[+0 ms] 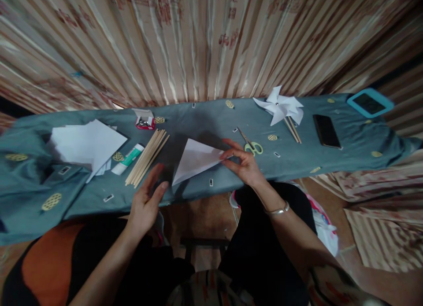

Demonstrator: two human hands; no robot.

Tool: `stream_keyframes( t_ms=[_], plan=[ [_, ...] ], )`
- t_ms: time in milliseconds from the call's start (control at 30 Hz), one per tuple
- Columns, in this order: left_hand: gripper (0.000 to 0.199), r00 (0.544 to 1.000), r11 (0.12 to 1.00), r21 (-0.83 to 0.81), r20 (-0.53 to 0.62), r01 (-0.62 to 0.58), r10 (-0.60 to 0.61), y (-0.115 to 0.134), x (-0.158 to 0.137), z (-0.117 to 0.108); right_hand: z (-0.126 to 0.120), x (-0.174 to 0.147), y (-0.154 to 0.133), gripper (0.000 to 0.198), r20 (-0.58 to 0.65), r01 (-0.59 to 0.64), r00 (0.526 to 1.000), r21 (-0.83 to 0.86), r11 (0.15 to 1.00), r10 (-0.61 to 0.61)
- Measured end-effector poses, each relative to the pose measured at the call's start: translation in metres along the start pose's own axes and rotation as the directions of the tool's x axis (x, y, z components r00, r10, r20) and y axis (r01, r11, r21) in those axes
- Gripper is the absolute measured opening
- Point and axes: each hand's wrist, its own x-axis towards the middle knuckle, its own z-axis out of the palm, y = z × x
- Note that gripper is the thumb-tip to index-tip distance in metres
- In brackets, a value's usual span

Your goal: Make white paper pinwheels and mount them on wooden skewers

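Observation:
A white sheet of paper (197, 159), folded into a triangle, is in front of me at the middle of the cloth-covered table (231, 176). My right hand (243, 163) pinches its right corner between thumb and fingers. Left of the paper, my left hand (147, 202) is held with thumb and fingers apart and nothing in it. Beyond that hand lie several thin wooden sticks (148, 158). Scissors with light green handles (254, 147) rest just past my right hand.
A glue stick (128, 159) and a pile of white paper (76, 143) lie at the left. Behind the sticks stands a small red box (144, 121) of metal pieces. Paper pinwheels (279, 105), a dark phone (326, 130) and a blue-framed device (370, 102) are at the right. Curtains hang behind.

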Motion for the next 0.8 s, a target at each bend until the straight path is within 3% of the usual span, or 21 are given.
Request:
stream_keyframes(
  t_ms=[67,133,200,300,367,467,567,667,800],
  plan=[
    [0.075,0.986,0.955,-0.246,0.035,0.168,-0.165,0.012,0.014,-0.003,-0.003,0.002,-0.006,0.004,-0.010,0.040,0.999,0.058,0.998,-0.039],
    [0.080,0.950,0.876,-0.368,0.124,0.313,-0.288,0.027,0.030,-0.005,-0.006,0.004,-0.012,0.007,-0.023,0.074,0.997,0.118,0.990,-0.072],
    [0.076,0.917,0.825,-0.407,0.245,0.391,-0.314,0.040,0.046,-0.004,-0.008,0.005,-0.017,0.008,-0.049,0.109,0.994,0.166,0.980,-0.102],
    [0.051,0.853,0.789,-0.388,0.420,0.477,-0.310,0.049,0.061,0.005,-0.011,0.009,-0.023,0.004,-0.079,0.132,0.990,0.210,0.969,-0.118],
    [0.042,0.836,0.793,-0.369,0.462,0.484,-0.296,0.049,0.066,0.014,-0.012,0.011,-0.025,0.003,-0.090,0.126,0.990,0.234,0.964,-0.108],
    [0.034,0.905,0.844,-0.366,0.318,0.393,-0.283,0.042,0.068,0.021,-0.011,0.015,-0.022,0.016,-0.196,0.078,0.980,0.308,0.948,-0.017],
    [0.031,0.956,0.896,-0.333,0.106,0.293,-0.273,0.036,0.073,0.019,-0.002,0.015,-0.018,0.031,-0.307,-0.052,0.926,0.469,0.882,0.218],
    [0.028,0.978,0.958,-0.215,-0.045,0.188,-0.202,0.036,0.081,0.011,0.015,0.010,-0.016,0.042,-0.178,-0.237,0.883,0.630,0.740,0.435],
    [0.025,0.991,0.996,-0.062,-0.111,0.069,-0.076,0.039,0.087,0.007,0.041,0.006,-0.017,0.047,0.048,-0.359,0.888,0.693,0.625,0.457]
  ],
)
